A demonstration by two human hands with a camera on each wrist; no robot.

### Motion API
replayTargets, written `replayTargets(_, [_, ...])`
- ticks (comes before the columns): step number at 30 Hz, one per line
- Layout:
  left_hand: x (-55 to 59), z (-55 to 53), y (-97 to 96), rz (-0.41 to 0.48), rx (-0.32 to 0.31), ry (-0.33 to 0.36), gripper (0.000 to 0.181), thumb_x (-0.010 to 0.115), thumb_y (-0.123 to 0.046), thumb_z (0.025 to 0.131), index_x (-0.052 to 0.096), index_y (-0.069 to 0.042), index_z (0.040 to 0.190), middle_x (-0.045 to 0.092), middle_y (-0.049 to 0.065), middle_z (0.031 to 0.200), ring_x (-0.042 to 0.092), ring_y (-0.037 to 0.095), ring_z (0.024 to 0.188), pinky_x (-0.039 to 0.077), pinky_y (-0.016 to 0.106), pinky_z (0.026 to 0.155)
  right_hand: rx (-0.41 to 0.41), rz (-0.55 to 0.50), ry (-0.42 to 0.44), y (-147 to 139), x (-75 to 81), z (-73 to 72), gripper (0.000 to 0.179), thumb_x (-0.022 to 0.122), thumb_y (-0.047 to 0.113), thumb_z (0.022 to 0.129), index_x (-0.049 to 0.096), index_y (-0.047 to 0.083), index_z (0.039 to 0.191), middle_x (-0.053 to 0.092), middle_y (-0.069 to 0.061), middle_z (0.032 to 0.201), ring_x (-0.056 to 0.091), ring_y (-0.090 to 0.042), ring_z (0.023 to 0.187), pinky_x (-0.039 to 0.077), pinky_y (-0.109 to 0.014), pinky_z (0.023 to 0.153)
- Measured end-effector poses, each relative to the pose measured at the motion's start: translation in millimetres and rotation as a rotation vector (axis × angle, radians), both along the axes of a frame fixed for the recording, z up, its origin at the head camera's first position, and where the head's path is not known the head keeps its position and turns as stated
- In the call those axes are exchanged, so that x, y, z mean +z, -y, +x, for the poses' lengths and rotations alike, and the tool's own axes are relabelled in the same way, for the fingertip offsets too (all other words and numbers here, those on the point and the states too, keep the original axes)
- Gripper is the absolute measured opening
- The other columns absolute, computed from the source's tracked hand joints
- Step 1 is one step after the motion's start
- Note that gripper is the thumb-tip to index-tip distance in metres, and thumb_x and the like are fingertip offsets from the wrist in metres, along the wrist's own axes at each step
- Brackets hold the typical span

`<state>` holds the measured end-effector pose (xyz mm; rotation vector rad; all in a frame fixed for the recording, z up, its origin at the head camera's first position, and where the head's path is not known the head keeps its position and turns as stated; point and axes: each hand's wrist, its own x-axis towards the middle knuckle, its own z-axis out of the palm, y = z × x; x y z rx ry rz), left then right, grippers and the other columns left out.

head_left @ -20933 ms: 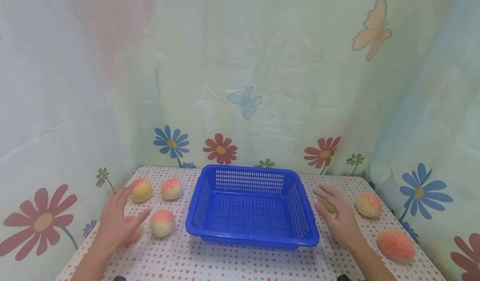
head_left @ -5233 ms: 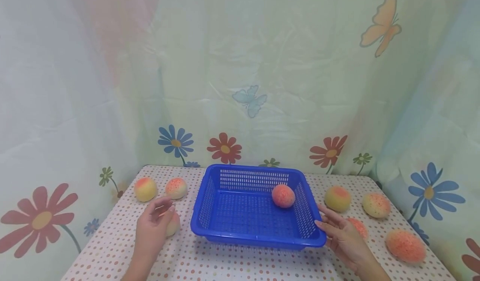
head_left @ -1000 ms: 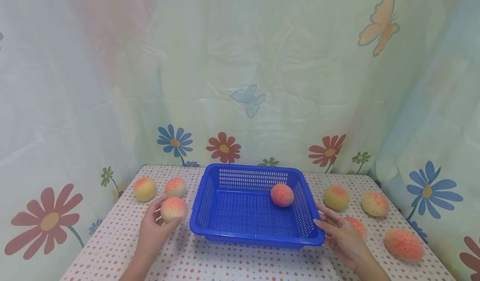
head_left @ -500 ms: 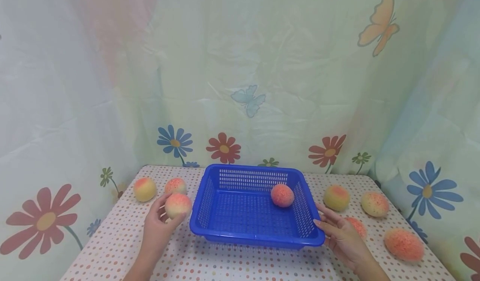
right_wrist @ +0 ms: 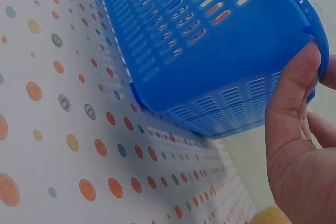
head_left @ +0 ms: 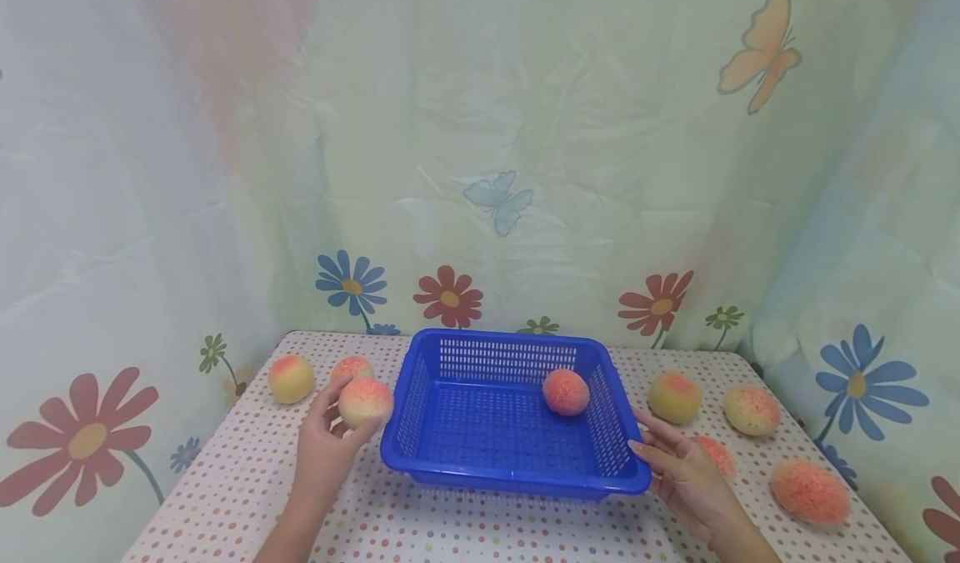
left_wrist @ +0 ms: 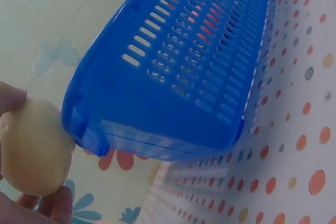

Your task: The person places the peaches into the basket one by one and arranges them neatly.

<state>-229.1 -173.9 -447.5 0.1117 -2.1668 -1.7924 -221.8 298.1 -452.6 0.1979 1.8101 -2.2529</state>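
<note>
Left hand (head_left: pixel 326 448) grips a peach (head_left: pixel 366 402) by the basket's (head_left: pixel 517 483) left rim; too low, it may bump. Right hand (head_left: pixel 692 481) holds the opposite rim; tugging could shift the basket.

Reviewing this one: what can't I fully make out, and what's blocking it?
Head view: rear fruit, partly hidden by held fruit and left hand; red fruit, partly hidden by right hand.
Left wrist view: left hand, cut off by the left edge.
Right wrist view: far fingertips, behind the rim of the blue basket; yellow fruit, cut off by the bottom edge.
</note>
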Motion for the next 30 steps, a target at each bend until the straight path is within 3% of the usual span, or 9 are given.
replayTargets(17, [11.5, -4.6, -15.0, 0.021, -0.020, -0.068, 0.073, 0.087, -0.012, 0.081, 0.053, -0.020, 0.145, 0.056, 0.000, 0.140, 0.053, 0.019, 0.115, 0.053, 0.013, 0.090, -0.011, 0.005, 0.003, 1.1, 1.6, 1.0, 0.057, 0.063, 0.019, 0.103, 0.042, 0.030, 0.154, 0.066, 0.005, 0.115, 0.071, -0.015, 0.107, 0.061, -0.036, 0.093])
replayTargets(30, [13.7, -8.4, -24.7, -0.007, -0.039, -0.073, 0.071, 0.087, -0.013, 0.082, 0.053, -0.017, 0.144, 0.057, 0.003, 0.138, 0.057, 0.022, 0.119, 0.056, 0.017, 0.094, -0.029, 0.015, 0.013, 1.4, 1.1, -0.4, 0.058, 0.065, 0.020, 0.101, 0.042, 0.029, 0.154, 0.064, 0.006, 0.112, 0.071, -0.014, 0.105, 0.061, -0.035, 0.093])
